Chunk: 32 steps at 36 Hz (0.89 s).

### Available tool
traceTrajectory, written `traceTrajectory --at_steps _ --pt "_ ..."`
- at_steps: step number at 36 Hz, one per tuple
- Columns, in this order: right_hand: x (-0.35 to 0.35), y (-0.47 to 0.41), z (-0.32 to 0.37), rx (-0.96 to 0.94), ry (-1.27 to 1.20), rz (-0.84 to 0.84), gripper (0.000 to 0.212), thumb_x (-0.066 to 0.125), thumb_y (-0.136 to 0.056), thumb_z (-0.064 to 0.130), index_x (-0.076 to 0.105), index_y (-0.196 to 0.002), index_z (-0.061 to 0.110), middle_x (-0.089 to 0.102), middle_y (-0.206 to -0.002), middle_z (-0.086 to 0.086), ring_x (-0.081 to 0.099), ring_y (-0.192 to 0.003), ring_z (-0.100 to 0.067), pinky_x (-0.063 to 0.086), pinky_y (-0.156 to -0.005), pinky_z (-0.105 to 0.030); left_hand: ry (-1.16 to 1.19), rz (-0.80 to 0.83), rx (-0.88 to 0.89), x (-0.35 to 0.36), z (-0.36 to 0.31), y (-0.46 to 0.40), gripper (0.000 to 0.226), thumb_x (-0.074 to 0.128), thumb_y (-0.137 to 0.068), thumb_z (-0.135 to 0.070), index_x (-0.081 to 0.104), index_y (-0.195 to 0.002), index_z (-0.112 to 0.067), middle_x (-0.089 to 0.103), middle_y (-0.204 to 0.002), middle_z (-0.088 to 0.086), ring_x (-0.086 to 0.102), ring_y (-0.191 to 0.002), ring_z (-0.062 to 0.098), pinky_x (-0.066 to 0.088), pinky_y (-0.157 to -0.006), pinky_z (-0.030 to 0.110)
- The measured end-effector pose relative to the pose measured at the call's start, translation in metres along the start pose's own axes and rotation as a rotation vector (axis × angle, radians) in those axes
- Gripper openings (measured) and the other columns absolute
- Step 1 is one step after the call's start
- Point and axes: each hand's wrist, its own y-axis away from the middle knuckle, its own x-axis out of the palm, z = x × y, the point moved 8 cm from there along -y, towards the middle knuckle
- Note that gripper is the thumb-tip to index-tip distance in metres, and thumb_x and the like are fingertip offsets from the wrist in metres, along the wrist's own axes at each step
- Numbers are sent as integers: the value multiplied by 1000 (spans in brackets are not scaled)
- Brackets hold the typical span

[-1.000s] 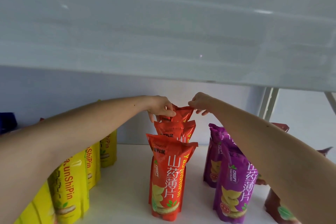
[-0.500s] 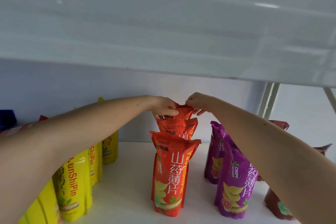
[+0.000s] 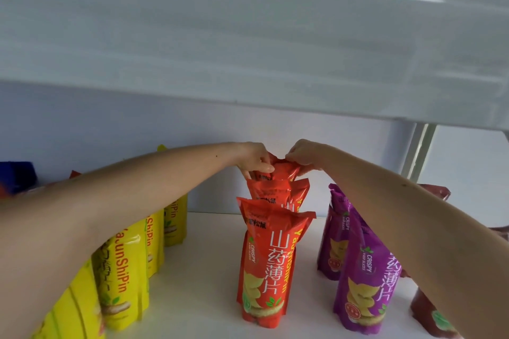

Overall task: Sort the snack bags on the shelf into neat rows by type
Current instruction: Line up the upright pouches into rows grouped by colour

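Snack bags stand on the white shelf [image 3: 209, 297] in colour rows: yellow bags [image 3: 124, 270] left, orange bags [image 3: 268, 264] centre, purple bags [image 3: 363, 283] right. Left hand [image 3: 254, 159] and right hand [image 3: 301, 153] both pinch the top seal of the rearmost orange bag [image 3: 285, 170]. Such pouches look light, crinkly and easily tipped; the flat seal seems the surest hold.

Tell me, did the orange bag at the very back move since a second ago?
No. The back orange bag stays behind the second orange bag, both hands pinching its top.
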Motion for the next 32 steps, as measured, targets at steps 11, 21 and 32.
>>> traceTrajectory --at_steps 11,21,32 --pt "7 -7 22 -71 -17 17 24 55 -97 8 67 -115 -3 68 -109 -23 69 -98 -34 57 -88 -40 70 28 -73 -4 20 9 41 54 -97 -39 71 -99 -1 56 -87 18 72 -88 28 58 -86 36" --pt "13 0 28 -60 148 99 25 48 -99 9 64 -117 1 69 -111 -17 71 -96 -30 57 -87 -41 29 129 -123 0 24 16 33 46 -99 -41 61 -97 -11 59 -108 5 73 -85 21 62 -68 32" --pt "-28 19 31 -178 247 -167 42 55 -96 34 62 -119 0 66 -105 -13 65 -99 -31 56 -82 -39 -168 24 -167 -29 16 39 56 41 -97 -54 43 -141 -19 43 -146 7 61 -109 24 59 -83 43"
